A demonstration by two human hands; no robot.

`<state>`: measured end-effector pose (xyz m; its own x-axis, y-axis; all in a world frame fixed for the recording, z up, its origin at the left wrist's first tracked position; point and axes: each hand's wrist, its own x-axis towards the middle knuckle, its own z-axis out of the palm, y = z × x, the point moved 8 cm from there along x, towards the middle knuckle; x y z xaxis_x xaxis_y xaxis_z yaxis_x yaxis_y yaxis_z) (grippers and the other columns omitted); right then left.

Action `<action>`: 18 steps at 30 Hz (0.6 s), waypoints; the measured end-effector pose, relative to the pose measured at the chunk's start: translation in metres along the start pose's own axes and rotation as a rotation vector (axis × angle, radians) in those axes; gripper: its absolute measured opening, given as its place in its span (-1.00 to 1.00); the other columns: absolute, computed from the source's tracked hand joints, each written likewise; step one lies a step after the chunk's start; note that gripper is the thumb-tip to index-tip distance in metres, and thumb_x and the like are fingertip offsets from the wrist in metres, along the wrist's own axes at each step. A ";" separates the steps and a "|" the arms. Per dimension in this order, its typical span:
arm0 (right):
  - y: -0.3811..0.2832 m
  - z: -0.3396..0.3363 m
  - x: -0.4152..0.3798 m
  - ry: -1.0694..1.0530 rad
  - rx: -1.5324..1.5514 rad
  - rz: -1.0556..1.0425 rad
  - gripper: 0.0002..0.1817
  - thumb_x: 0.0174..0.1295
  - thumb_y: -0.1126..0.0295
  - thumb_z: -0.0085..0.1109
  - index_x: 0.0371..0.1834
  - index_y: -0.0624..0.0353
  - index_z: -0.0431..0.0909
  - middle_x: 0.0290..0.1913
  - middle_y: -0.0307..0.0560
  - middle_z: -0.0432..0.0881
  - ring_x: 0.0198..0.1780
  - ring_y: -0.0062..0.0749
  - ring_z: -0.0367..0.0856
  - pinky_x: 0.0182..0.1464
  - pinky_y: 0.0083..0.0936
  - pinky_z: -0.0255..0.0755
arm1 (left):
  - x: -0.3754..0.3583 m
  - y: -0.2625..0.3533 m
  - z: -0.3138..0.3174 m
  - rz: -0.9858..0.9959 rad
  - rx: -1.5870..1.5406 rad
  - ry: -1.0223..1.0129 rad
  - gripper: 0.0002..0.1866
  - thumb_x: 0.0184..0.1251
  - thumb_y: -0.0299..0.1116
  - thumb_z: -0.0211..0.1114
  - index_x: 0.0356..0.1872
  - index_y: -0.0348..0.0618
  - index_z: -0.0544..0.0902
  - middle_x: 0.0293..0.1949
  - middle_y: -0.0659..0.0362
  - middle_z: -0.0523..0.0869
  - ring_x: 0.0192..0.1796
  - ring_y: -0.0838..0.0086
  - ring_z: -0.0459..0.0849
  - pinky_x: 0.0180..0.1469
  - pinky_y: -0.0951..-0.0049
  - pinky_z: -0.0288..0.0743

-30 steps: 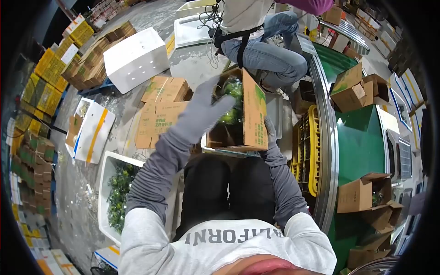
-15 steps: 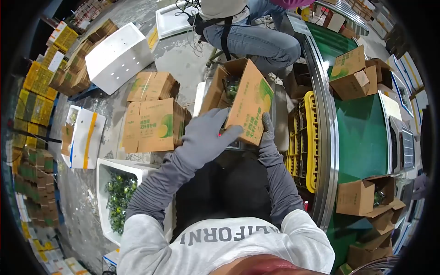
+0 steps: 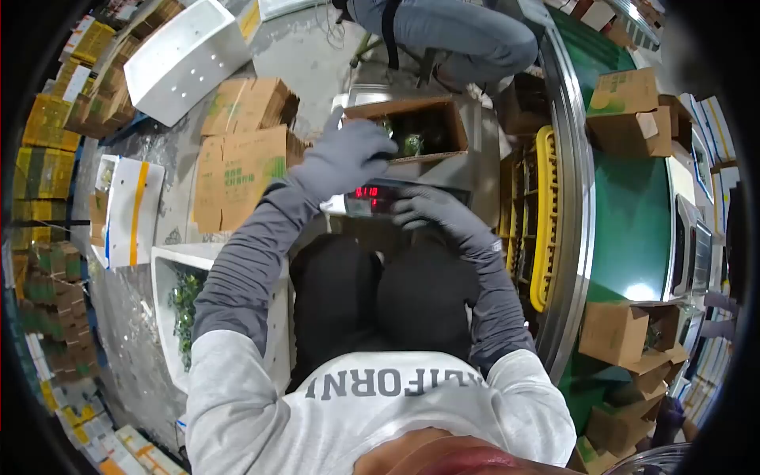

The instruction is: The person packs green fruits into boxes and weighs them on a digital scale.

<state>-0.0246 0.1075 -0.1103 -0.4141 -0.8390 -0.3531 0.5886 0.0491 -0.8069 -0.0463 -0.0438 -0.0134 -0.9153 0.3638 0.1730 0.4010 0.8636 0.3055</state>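
An open cardboard box (image 3: 431,157) sits on a metal-topped scale in front of me, with some green, glossy contents (image 3: 412,144) inside. Over the box's near left corner is my left hand (image 3: 344,158), in a grey glove, its fingers extended and partly covering that end. The scale's display (image 3: 369,201) glows with red digits below the box. My right hand (image 3: 443,212), also gloved, hovers just right of the digits with its fingers apart, off the box.
Flattened cartons (image 3: 237,178) stand in stacks at the left. A white foam box (image 3: 273,332) of green produce is by my left leg. To the right are a yellow crate (image 3: 544,222) and a green conveyor (image 3: 629,214) carrying cartons. A seated person's leg (image 3: 467,39) is ahead.
The box, tilted up between both hands before, now rests level on the scale. My right hand has let go and drawn back toward me; the red display has come into view.
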 end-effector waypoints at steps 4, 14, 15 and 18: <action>-0.023 -0.021 -0.034 0.085 0.237 -0.094 -0.49 0.24 0.34 0.17 0.23 0.31 0.33 -0.02 0.01 0.58 -0.05 -0.38 0.62 -0.07 -0.42 0.57 | -0.024 -0.012 -0.054 -0.129 -0.214 0.236 -0.72 0.24 -0.35 0.24 -0.04 -0.15 0.63 0.02 0.09 0.62 0.07 0.27 0.57 0.14 0.37 0.41; -0.120 -0.040 -0.039 0.445 -0.431 -0.334 -0.58 0.23 0.40 0.16 0.14 0.30 0.46 -0.12 -0.12 0.64 -0.12 -0.55 0.60 -0.04 -0.62 0.46 | -0.104 -0.064 -0.047 -0.542 -0.394 0.310 -0.68 0.31 -0.32 0.19 0.05 -0.19 0.59 0.07 0.12 0.60 0.15 0.40 0.52 0.20 0.46 0.34; -0.126 -0.034 -0.036 0.462 -0.529 -0.341 -0.59 0.21 0.39 0.17 0.13 0.29 0.47 -0.14 -0.15 0.64 -0.13 -0.58 0.59 -0.06 -0.64 0.45 | -0.109 -0.067 -0.044 -0.567 -0.424 0.312 -0.67 0.31 -0.31 0.19 0.05 -0.19 0.59 0.07 0.13 0.59 0.15 0.40 0.52 0.20 0.45 0.34; -0.136 -0.019 -0.021 0.474 -0.849 -0.336 -0.61 0.18 0.34 0.19 0.09 0.16 0.53 -0.20 -0.12 0.66 -0.19 -0.56 0.61 -0.11 -0.63 0.45 | -0.119 -0.072 -0.042 -0.578 -0.440 0.376 -0.67 0.28 -0.23 0.21 -0.01 -0.15 0.62 0.03 0.10 0.61 0.13 0.30 0.55 0.19 0.40 0.37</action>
<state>-0.1095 0.1285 -0.0019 -0.8068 -0.5888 -0.0490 -0.2174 0.3729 -0.9021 0.0355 -0.1639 -0.0169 -0.9395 -0.3057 0.1546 -0.0801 0.6347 0.7686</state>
